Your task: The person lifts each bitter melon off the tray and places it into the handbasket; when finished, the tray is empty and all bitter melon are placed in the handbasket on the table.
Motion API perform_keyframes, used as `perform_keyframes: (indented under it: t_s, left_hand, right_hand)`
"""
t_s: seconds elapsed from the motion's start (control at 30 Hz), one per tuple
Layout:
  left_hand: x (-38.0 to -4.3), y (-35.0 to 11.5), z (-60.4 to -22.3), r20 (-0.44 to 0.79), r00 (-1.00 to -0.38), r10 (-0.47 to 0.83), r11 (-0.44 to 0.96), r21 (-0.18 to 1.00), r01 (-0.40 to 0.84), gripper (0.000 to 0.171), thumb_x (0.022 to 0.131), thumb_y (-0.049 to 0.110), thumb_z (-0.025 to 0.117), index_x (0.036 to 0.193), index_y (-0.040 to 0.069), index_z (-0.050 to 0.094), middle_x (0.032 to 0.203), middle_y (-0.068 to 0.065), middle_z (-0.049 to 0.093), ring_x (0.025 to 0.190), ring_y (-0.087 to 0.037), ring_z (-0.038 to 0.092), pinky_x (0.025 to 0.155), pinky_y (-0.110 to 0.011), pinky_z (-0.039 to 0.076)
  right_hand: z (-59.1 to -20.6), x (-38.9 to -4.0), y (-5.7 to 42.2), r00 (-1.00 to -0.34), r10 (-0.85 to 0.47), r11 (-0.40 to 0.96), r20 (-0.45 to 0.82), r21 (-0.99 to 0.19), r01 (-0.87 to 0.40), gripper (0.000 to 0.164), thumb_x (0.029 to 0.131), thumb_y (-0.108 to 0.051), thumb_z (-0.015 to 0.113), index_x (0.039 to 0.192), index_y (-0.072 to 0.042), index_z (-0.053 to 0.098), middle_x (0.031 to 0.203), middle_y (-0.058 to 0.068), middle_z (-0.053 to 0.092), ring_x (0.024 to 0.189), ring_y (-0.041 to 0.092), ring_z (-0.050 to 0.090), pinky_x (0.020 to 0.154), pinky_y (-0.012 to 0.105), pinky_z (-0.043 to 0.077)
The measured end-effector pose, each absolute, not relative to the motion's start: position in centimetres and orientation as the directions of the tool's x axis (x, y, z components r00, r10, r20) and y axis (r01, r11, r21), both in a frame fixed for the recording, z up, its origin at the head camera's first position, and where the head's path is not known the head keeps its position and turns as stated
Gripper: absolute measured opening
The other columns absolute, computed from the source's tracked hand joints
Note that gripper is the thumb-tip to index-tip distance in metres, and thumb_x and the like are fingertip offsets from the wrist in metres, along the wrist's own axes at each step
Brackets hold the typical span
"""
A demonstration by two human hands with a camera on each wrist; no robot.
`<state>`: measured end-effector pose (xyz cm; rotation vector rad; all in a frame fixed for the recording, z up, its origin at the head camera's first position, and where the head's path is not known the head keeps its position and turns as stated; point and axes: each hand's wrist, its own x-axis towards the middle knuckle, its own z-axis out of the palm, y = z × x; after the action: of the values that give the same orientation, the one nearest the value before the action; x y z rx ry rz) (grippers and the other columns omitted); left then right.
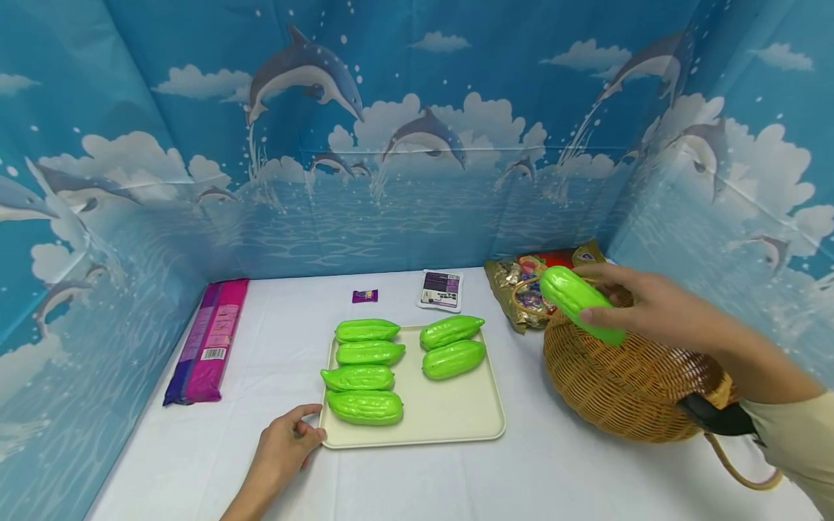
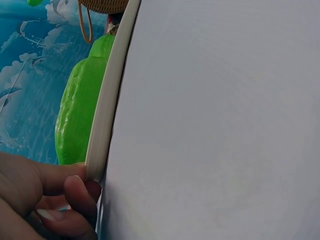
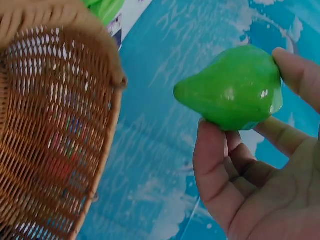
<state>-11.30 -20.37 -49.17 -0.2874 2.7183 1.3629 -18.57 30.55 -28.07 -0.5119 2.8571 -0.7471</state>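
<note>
My right hand (image 1: pixel 641 307) holds a bright green toy bitter melon (image 1: pixel 580 304) above the wicker basket (image 1: pixel 586 373). In the right wrist view, thumb and fingers grip the bitter melon (image 3: pixel 235 90) around its sides, its pointed tip free and the basket's rim (image 3: pixel 112 135) beside it. My left hand (image 1: pixel 287 445) pinches the near left corner of a cream tray (image 1: pixel 449 423). Several bitter melons (image 1: pixel 365 407) lie stacked in a column along the tray's left side, and two more (image 1: pixel 454 359) lie at its back right. The left wrist view shows fingers at the tray's rim (image 2: pixel 107 110).
Behind the basket lies a gold bag of wrapped candies (image 1: pixel 511 278). A white and purple packet (image 1: pixel 441 289) and a small purple wrapped sweet (image 1: pixel 365 296) lie behind the tray. At the left is a long pink-purple package (image 1: pixel 208 340). A dolphin-print curtain (image 1: pixel 404 202) encloses the table.
</note>
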Motion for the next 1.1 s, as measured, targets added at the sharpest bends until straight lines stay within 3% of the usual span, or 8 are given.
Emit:
perform_keyframes:
  t_s: [0.1,0.37,0.57,0.73,0.87,1.1]
  left_hand:
    - [-11.3,-20.4,-49.2,-0.163,-0.978,-0.13,0.582,0.786,-0.208,0.042,0.089,0.009,0.074,0.13,0.003,0.067,0.077,0.0,0.06,0.052,-0.015,0.055,0.048,-0.026,0.042]
    - [-11.2,-20.4,-49.1,-0.172,-0.976,-0.133,0.579,0.786,-0.217,0.043,0.089,0.01,0.074,0.131,0.004,0.067,0.078,0.0,0.061,0.052,-0.016,0.056,0.05,-0.027,0.042]
    - [-11.2,-20.4,-49.1,-0.167,-0.977,-0.13,0.582,0.785,-0.211,0.042,0.089,0.01,0.075,0.13,0.005,0.067,0.077,0.001,0.061,0.052,-0.016,0.055,0.052,-0.027,0.043]
    - [-11.3,-20.4,-49.2,-0.161,-0.979,-0.122,0.582,0.788,-0.202,0.042,0.089,0.01,0.075,0.13,0.005,0.067,0.077,0.001,0.061,0.052,-0.016,0.056,0.05,-0.027,0.042]
    - [-11.3,-20.5,-49.2,-0.162,-0.979,-0.119,0.584,0.786,-0.201,0.041,0.089,0.01,0.074,0.13,0.005,0.067,0.077,0.0,0.06,0.052,-0.016,0.056,0.05,-0.027,0.042]
    - [-11.4,-20.5,-49.2,-0.165,-0.979,-0.12,0.578,0.79,-0.204,0.042,0.089,0.01,0.074,0.13,0.004,0.067,0.077,0.0,0.06,0.052,-0.016,0.056,0.05,-0.027,0.042]
  right_hand:
    - [-28.0,-19.1,31.5,-0.93,-0.359,0.816,-0.082,-0.512,-0.27,0.072,0.1,-0.04,0.064,0.16,-0.02,0.03,0.129,0.019,0.059,0.104,0.029,0.06,0.066,0.039,0.05]
    - [-28.3,-20.4,33.7,-0.887,-0.416,0.752,-0.203,-0.625,-0.209,0.079,0.103,-0.034,0.061,0.164,-0.03,0.011,0.124,0.021,0.055,0.085,0.025,0.061,0.061,0.04,0.053]
    - [-29.0,-21.8,35.5,-0.852,-0.436,0.706,-0.29,-0.697,-0.125,0.079,0.104,-0.028,0.058,0.165,-0.026,0.007,0.138,0.028,0.041,0.094,0.03,0.063,0.068,0.045,0.057]
    - [-29.9,-23.0,37.1,-0.819,-0.474,0.683,-0.322,-0.721,-0.112,0.077,0.104,-0.023,0.057,0.164,-0.019,0.01,0.136,0.026,0.041,0.1,0.029,0.063,0.074,0.044,0.058]
    - [-30.5,-23.8,38.4,-0.79,-0.49,0.696,-0.369,-0.711,-0.099,0.077,0.103,-0.023,0.058,0.164,-0.013,0.011,0.143,0.028,0.038,0.112,0.031,0.059,0.078,0.043,0.058]
    - [-31.4,-25.0,39.5,-0.692,-0.518,0.702,-0.503,-0.712,-0.008,0.081,0.103,-0.025,0.057,0.163,-0.007,0.007,0.156,0.035,0.021,0.129,0.044,0.051,0.088,0.049,0.056]
